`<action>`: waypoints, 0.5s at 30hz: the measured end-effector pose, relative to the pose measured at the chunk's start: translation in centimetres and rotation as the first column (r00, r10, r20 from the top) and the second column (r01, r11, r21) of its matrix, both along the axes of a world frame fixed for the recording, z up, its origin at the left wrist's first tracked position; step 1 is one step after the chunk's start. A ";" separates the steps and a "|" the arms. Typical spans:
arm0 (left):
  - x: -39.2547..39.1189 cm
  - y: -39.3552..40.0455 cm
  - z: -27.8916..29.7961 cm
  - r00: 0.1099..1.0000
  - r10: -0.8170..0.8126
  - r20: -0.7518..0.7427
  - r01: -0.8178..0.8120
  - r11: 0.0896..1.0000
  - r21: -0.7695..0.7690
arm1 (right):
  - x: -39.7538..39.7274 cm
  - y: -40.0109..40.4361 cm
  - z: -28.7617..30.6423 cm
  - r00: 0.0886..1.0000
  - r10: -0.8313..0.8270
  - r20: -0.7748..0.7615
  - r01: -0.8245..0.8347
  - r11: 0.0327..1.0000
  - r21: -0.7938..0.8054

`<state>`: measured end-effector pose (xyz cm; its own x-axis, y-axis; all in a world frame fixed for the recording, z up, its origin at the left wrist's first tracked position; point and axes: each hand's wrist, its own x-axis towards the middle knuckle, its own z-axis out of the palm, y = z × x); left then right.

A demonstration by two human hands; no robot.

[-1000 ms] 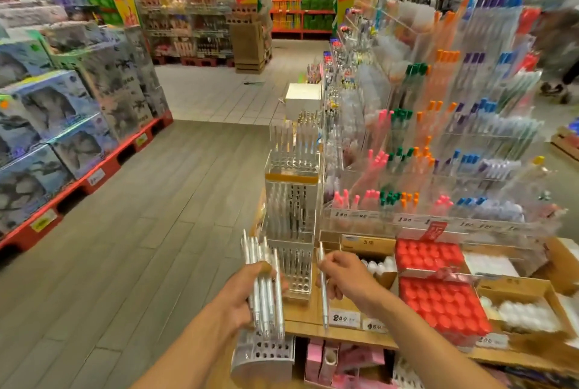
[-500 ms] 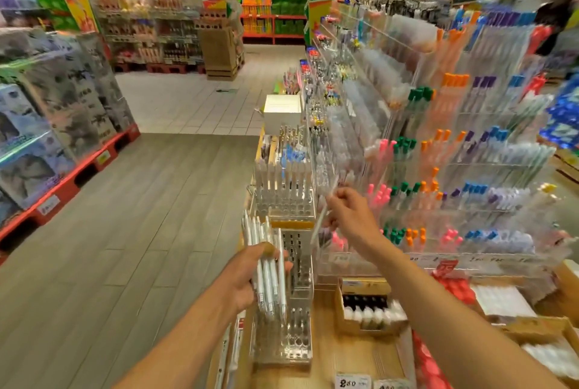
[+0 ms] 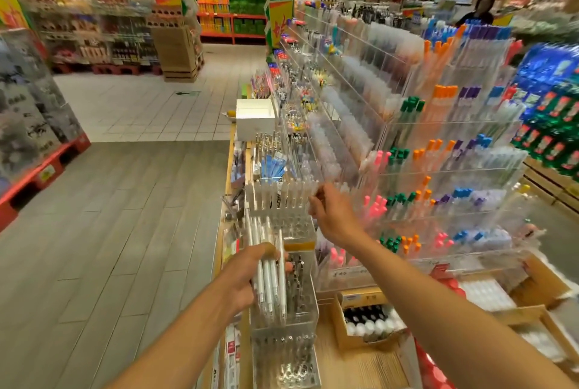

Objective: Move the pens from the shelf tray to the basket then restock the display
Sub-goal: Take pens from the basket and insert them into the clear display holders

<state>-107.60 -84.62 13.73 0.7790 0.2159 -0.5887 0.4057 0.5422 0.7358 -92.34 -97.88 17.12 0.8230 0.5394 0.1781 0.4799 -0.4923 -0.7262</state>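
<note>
— Pens, slim white plastic ones [image 3: 268, 272], sit bunched in the left hand [image 3: 242, 279] at six o'clock?
— Yes. The right hand [image 3: 332, 213] has risen to the clear acrylic rack [image 3: 280, 197] at twelve, pinching one pen; restocking is underway.

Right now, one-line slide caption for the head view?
Left hand grips white pens; right hand reaches the clear pen holder.

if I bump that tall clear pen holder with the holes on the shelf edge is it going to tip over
Possibly. The clear pen holder stands tall on a narrow base near the shelf's front edge, so a sideways knock could probably topple it. It looks like thin hard plastic, likely light and stiff, so it may slide on the smooth wooden shelf before tipping. The left hand gripping white pens is right beside it.
</note>
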 end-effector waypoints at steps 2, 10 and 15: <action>0.2 0.3 0.0 1.000 -0.004 0.002 0.004 1.000 -0.008 | -0.1 0.3 -0.3 1.000 -0.005 0.015 0.005 0.999 -0.054; 0.6 0.1 1.7 1.000 -0.016 0.007 0.015 1.000 0.021 | 0.3 0.9 -0.5 0.998 -0.030 0.062 0.038 0.991 -0.126; 0.6 -0.2 2.5 1.000 -0.019 0.007 0.018 0.999 0.044 | 0.3 0.1 -0.4 0.997 -0.058 -0.055 0.045 0.974 -0.223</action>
<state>-106.98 -84.87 16.22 0.7875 0.2272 -0.5729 0.4097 0.5015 0.7620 -92.05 -97.74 16.73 0.8562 0.5166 0.0076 0.4080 -0.6670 -0.6234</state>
